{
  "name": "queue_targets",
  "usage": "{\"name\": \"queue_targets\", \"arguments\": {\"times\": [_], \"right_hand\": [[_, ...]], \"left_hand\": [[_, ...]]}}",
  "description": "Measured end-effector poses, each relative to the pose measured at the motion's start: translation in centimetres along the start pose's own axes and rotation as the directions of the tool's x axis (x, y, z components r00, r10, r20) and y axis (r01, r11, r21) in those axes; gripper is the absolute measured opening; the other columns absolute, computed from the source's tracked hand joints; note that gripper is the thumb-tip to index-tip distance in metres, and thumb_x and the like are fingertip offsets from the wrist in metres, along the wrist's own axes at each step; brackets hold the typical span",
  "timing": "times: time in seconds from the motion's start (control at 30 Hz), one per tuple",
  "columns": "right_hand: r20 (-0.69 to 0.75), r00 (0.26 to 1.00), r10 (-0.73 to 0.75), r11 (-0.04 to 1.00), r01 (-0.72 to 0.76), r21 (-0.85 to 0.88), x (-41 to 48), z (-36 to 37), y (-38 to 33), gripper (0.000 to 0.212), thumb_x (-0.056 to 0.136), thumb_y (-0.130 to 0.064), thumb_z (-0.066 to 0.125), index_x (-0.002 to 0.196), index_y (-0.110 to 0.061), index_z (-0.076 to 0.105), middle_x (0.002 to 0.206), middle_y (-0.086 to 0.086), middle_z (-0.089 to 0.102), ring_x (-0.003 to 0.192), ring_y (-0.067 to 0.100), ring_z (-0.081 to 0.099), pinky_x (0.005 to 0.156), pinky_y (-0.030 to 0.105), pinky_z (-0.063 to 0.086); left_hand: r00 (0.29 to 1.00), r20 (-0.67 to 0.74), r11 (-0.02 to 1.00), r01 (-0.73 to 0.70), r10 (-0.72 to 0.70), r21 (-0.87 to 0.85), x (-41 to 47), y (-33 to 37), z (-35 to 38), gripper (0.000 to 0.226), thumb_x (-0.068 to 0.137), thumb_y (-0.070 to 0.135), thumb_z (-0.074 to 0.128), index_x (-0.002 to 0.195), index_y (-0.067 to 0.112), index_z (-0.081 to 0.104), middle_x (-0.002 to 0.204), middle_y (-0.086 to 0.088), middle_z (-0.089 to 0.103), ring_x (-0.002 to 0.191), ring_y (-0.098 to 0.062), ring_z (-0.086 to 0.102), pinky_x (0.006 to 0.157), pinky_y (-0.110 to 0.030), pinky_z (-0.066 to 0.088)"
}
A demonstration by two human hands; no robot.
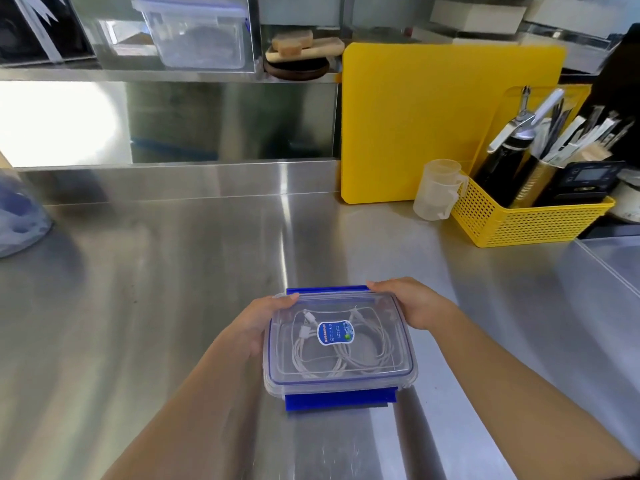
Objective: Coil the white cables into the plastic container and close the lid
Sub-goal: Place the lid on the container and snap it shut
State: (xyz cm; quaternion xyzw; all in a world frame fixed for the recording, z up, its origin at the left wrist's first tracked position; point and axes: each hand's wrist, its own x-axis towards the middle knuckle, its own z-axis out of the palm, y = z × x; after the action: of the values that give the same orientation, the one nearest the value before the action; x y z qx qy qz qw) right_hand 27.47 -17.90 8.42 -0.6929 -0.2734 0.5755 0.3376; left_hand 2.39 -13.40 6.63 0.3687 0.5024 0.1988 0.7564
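Observation:
A clear plastic container (277,384) sits on the steel counter in front of me, its transparent lid (388,323) with a blue label resting on top. The coiled white cables (346,358) lie inside, seen through the lid. Blue latch flaps stick out at the near side (339,401) and the far side (325,290). My left hand (258,323) grips the container's left edge, thumb on the lid's far-left corner. Over on the far-right corner, my right hand (415,303) holds on, fingers over the rim.
A yellow cutting board (433,116) leans upright at the back right. Beside it stand a clear measuring cup (438,190) and a yellow mesh basket (526,223) with utensils. A bluish translucent object (17,216) sits at the left edge. Another plastic container (197,32) rests on the shelf behind.

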Motion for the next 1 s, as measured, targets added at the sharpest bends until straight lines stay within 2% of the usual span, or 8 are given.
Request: {"name": "queue_targets", "arguments": {"times": [0.07,0.2,0.3,0.4,0.5,0.57,0.77,1.0], "right_hand": [[0.026,0.997,-0.078,0.99,0.074,0.119,0.4,0.0,0.1,0.014,0.08,-0.008,0.066,0.093,-0.004,0.065,0.089,0.017,0.065,0.077,0.027,0.062,0.075,0.038,0.053],[0.03,0.971,-0.238,0.971,0.237,0.024,0.7,0.7,-0.1,0.022,0.077,0.001,0.067,0.097,-0.008,0.064,0.093,0.011,0.065,0.089,0.026,0.062,0.081,0.039,0.054],[0.067,0.946,-0.317,0.939,0.323,-0.121,1.0,0.8,-0.3,0.024,0.077,-0.002,0.069,0.098,-0.013,0.065,0.094,0.005,0.065,0.09,0.021,0.062,0.075,0.027,0.055],[0.043,0.915,-0.402,0.897,0.403,-0.181,1.6,0.9,-0.4,0.026,0.078,-0.002,0.068,0.104,-0.008,0.065,0.093,0.005,0.063,0.089,0.019,0.059,0.076,0.021,0.051],[0.051,0.909,-0.414,0.893,0.416,-0.171,2.0,0.8,-0.4,0.024,0.079,-0.002,0.067,0.102,-0.009,0.065,0.092,0.005,0.063,0.087,0.017,0.058,0.076,0.02,0.05],[0.075,0.911,-0.405,0.895,0.412,-0.168,2.2,0.5,-0.5,0.022,0.08,-0.004,0.067,0.1,-0.013,0.064,0.09,0.003,0.063,0.087,0.017,0.059,0.078,0.021,0.05],[0.115,0.921,-0.373,0.891,0.39,-0.232,2.2,0.4,-0.5,0.029,0.084,-0.013,0.064,0.113,-0.011,0.059,0.101,0.005,0.061,0.089,0.015,0.06,0.078,0.024,0.052],[0.162,0.923,-0.35,0.816,0.385,-0.432,2.4,0.4,-0.7,0.03,0.088,-0.024,0.058,0.118,-0.016,0.055,0.113,0.005,0.059,0.103,0.018,0.056,0.08,0.027,0.05]], "left_hand": [[0.995,-0.062,0.997,-0.081,0.081,0.0,0.4,0.0,0.2,0.024,0.082,0.016,0.066,0.105,0.009,0.061,0.094,-0.014,0.071,0.076,-0.03,0.069,0.073,-0.042,0.056],[0.947,-0.193,0.966,-0.246,0.256,0.078,0.9,0.4,0.8,0.01,0.082,0.007,0.066,0.093,0.008,0.065,0.089,-0.017,0.068,0.07,-0.028,0.066,0.071,-0.039,0.056],[0.86,-0.202,0.817,-0.334,0.468,0.47,1.8,0.8,0.8,0.008,0.087,0.015,0.061,0.091,0.013,0.068,0.093,-0.011,0.069,0.084,-0.027,0.065,0.075,-0.032,0.05],[0.653,-0.073,0.224,-0.15,0.754,0.963,1.8,0.9,1.7,0.024,0.09,0.021,0.053,0.109,0.012,0.063,0.109,-0.006,0.066,0.101,-0.028,0.06,0.092,-0.039,0.04],[0.385,0.408,-0.286,-0.336,0.828,0.897,-0.1,-0.3,4.5,0.02,0.082,0.023,0.054,0.096,0.013,0.064,0.094,-0.003,0.069,0.082,-0.026,0.065,0.081,-0.033,0.041],[0.315,0.65,-0.504,-0.435,0.692,0.746,-1.6,-2.2,6.1,0.026,0.08,0.037,0.055,0.091,0.015,0.064,0.089,0.0,0.07,0.078,-0.022,0.065,0.078,-0.03,0.042],[0.531,0.747,-0.743,-0.289,0.4,0.604,-2.9,-6.3,5.8,0.09,0.062,0.074,0.056,0.13,0.016,0.042,0.123,-0.007,0.063,0.111,-0.026,0.06,0.094,-0.049,0.049],[0.567,0.745,-0.778,-0.266,0.352,0.57,-2.9,-6.7,5.8,0.094,0.058,0.042,0.08,0.136,0.017,0.033,0.13,-0.01,0.059,0.117,-0.033,0.057,0.093,-0.055,0.046]]}}
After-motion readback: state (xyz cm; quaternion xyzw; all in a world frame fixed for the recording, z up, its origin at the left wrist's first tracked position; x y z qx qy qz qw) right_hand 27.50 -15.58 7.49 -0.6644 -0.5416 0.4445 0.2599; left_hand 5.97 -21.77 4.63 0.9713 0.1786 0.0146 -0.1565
